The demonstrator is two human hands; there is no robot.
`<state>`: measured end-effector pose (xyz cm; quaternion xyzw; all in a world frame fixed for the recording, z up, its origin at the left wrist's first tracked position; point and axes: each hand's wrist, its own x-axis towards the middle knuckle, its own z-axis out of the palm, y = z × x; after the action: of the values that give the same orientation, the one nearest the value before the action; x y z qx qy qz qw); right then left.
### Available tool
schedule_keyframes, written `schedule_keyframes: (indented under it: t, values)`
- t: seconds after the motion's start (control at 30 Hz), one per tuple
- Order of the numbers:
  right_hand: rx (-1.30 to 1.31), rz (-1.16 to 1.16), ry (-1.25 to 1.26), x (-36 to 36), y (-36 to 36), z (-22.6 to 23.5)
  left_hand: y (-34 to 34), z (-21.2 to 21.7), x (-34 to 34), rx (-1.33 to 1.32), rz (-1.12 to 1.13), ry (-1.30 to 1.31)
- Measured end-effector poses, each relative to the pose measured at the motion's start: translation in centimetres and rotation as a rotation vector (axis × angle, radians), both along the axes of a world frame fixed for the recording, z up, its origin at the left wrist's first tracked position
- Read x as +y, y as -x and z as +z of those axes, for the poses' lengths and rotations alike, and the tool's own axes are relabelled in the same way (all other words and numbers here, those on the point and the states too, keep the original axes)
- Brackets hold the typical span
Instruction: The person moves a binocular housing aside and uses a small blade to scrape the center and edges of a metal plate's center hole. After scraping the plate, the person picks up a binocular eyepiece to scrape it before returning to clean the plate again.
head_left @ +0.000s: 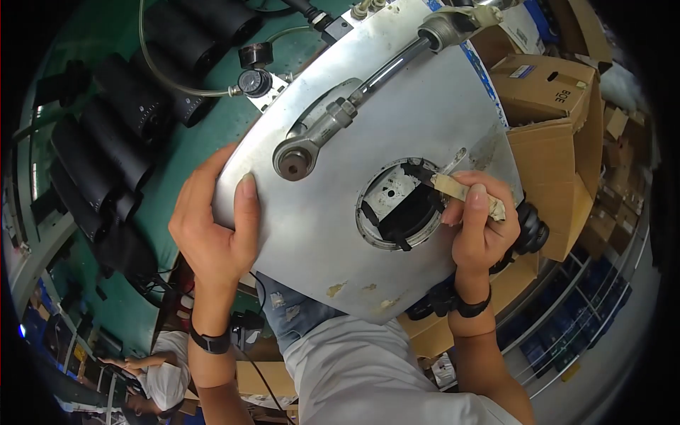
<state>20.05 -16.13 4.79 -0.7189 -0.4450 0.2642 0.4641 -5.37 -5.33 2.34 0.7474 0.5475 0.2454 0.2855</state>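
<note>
A large silvery metal plate (319, 234) lies in front of me, with a round opening (400, 205) on its right half. Black material clings in patches to the opening's rim, and a light strip with a small hole shows inside. My left hand (216, 212) clasps the plate's left edge, thumb on top, the other fingers partly hidden. Between the thumb and fingers of my right hand (485, 219) is a small flat tool with a cream, tape-wrapped handle (453, 188). Its dark tip meets the black patch at the opening's upper right; whether it is a brush or scraper I cannot tell.
A metal rod with ball-joint ends (354, 99) crosses the plate's top. Behind it are a pressure regulator (255, 81) and a clear hose (163, 81). Several black cylinders (106, 149) lie on the green table (191, 152). Cardboard boxes (545, 142) stand right; another person (166, 368) is lower left.
</note>
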Motion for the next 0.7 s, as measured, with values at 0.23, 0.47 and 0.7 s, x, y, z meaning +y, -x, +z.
schedule_keyframes:
  t: [0.23,0.47,0.7]
  values:
    - [0.021,-0.02,-0.032,-0.17,-0.18,-0.2,-0.28,0.0,0.08,0.006,0.002,-0.028]
    - [0.04,-0.01,-0.021,-0.3,-0.1,-0.13,-0.39,0.19,-0.1,0.03,0.025,-0.011]
    - [0.196,-0.006,-0.06,-0.53,-0.4,-0.05,-0.29,0.12,-0.09,0.015,0.034,-0.013]
